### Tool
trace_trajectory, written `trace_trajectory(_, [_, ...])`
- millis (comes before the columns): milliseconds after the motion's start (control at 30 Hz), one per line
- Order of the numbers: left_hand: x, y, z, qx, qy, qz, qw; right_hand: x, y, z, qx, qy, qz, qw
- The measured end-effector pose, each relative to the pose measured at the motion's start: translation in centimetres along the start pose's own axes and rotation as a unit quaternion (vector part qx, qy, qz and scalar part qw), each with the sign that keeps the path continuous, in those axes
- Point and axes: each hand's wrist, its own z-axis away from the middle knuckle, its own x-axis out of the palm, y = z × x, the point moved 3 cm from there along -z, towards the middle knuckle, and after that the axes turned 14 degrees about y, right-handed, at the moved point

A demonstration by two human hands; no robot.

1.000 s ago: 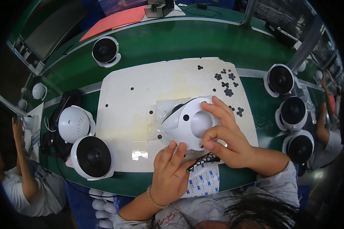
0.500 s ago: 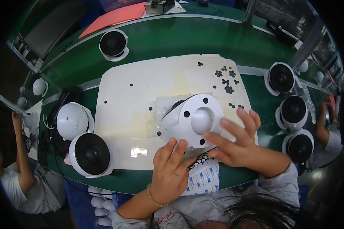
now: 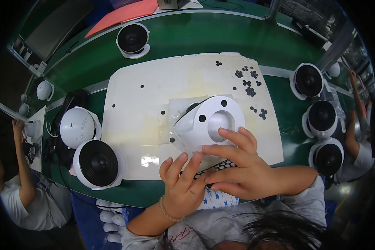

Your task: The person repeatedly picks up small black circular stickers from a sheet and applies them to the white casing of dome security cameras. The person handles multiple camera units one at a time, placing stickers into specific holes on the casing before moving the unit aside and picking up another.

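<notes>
In front of me a white rounded device (image 3: 234,114) rests with its flat ring base tipped up. Two black round pads show on the base, around a round recess; its lower edge is behind my fingers. My left hand (image 3: 182,192) is closed, thumb and forefinger, at the edge of a sheet of black round pads (image 3: 223,165), its other fingers raised. White backing paper (image 3: 217,200) with blue print hangs below. My right hand (image 3: 251,171) reaches across the sheet, thumb and a fingertip pinched beside my left thumb. What sits in that pinch is too small to make out.
A pale board (image 3: 133,125) with scattered black pads (image 3: 250,91) lies on the green table (image 3: 83,183). White devices with black round fronts stand at left (image 3: 99,163), far back (image 3: 132,39) and right (image 3: 322,115). Other people work at both sides.
My right hand has moved left and down from beside the ring base to the sheet, its fingertips now meeting near my left thumb. The base's lowest black pad is now hidden.
</notes>
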Motion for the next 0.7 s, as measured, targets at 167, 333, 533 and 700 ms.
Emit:
trace_trajectory(167, [-0.1,0.0,0.1,-0.009,-0.010,-0.037,0.999,0.5,-0.1,0.7,-0.020,0.013,0.012,1.000])
trace_trajectory(333, [-0.1,0.1,-0.1,0.007,-0.011,-0.052,0.999,1.0,-0.7,1.3,-0.120,0.108,0.104,0.981])
trace_trajectory(533, [-0.2,0.2,-0.3,0.009,-0.032,-0.056,0.998,1.4,-0.9,1.9,-0.161,0.109,0.152,0.969])
trace_trajectory(700, [-0.1,0.1,-0.3,0.012,-0.061,-0.050,0.997,0.4,-0.2,1.9,-0.137,0.086,0.087,0.983])
